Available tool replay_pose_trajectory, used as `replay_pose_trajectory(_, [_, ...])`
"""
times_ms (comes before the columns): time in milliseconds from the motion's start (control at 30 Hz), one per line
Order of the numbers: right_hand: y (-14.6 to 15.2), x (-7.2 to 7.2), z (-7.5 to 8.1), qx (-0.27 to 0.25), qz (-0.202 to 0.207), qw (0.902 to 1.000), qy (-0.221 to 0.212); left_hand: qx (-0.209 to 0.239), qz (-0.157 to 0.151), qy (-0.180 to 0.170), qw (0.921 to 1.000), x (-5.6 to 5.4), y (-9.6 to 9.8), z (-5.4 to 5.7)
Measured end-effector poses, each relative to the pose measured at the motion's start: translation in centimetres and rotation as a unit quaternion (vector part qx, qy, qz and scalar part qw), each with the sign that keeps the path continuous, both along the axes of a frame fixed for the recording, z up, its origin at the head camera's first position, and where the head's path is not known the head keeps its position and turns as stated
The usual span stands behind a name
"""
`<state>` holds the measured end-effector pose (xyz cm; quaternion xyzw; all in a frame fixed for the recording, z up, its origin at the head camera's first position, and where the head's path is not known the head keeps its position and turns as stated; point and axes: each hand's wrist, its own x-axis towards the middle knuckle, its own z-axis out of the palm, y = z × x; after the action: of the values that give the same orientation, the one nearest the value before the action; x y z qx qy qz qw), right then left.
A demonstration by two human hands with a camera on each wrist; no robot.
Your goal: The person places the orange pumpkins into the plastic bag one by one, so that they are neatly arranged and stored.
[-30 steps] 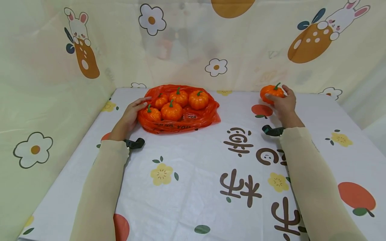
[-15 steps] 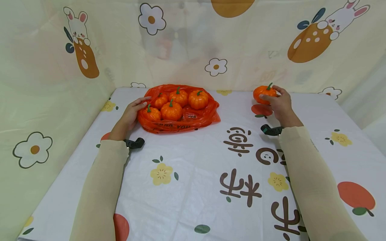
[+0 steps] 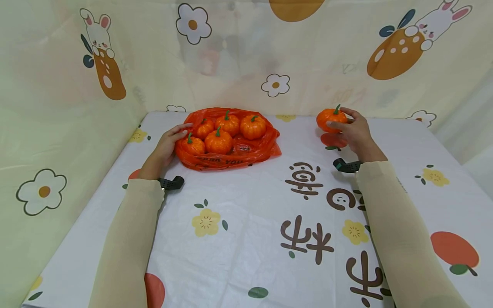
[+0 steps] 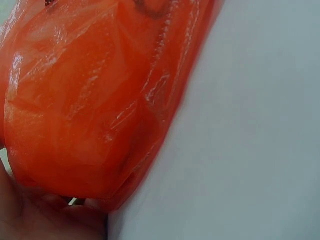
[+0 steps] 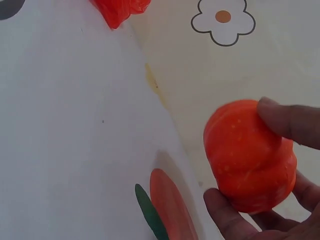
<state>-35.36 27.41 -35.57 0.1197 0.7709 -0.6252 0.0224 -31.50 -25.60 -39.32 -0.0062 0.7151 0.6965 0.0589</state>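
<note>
My right hand (image 3: 358, 130) holds a small orange pumpkin (image 3: 329, 120) with a green stem, at the back right. In the right wrist view, thumb and fingers grip this pumpkin (image 5: 250, 160) from its sides, above the tablecloth. At the back left lies a red plastic bag (image 3: 256, 156) with its mouth spread open. Several more small pumpkins (image 3: 218, 141) sit inside it, stems up. My left hand (image 3: 166, 144) holds the bag's left edge, fingertips over the rim. In the left wrist view the bag (image 4: 85, 110) bulges close and partly hides the fingers.
A white tablecloth (image 3: 239, 239) with printed fruit, flowers and brown characters covers the table. Behind it hangs a cream patterned curtain (image 3: 308, 64), which continues along the left side. A black wrist camera (image 3: 172, 183) sticks out from the left wrist.
The right hand has carried its pumpkin leftward, toward the bag, by a short distance. The left hand and the bag have stayed in place.
</note>
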Motion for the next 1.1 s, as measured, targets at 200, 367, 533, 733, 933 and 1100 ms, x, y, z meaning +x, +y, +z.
replay_pose_trajectory(200, [-0.1,0.0,-0.2,0.043,0.045,0.9980,0.009,0.004,-0.001,0.004,1.0000,0.0,0.0,0.0])
replay_pose_trajectory(367, [-0.2,-0.1,-0.2,0.053,0.067,0.9963,0.005,0.006,-0.001,0.004,1.0000,0.0,0.0,-0.1])
replay_pose_trajectory(533, [-0.2,-0.3,-0.3,0.060,0.082,0.9948,0.002,0.005,-0.001,0.004,1.0000,-0.1,0.0,-0.1])
replay_pose_trajectory(733, [-0.3,-0.1,-0.2,0.068,0.087,0.9938,0.008,0.000,-0.002,0.002,1.0000,-0.1,0.0,0.0])
replay_pose_trajectory(933, [-0.8,0.2,0.3,0.088,0.099,0.9911,0.014,-0.004,0.000,-0.002,1.0000,-0.1,0.0,0.0])
replay_pose_trajectory(1100, [-1.7,0.6,1.1,0.110,0.112,0.9873,0.024,0.000,-0.002,-0.002,1.0000,-0.1,0.0,0.0])
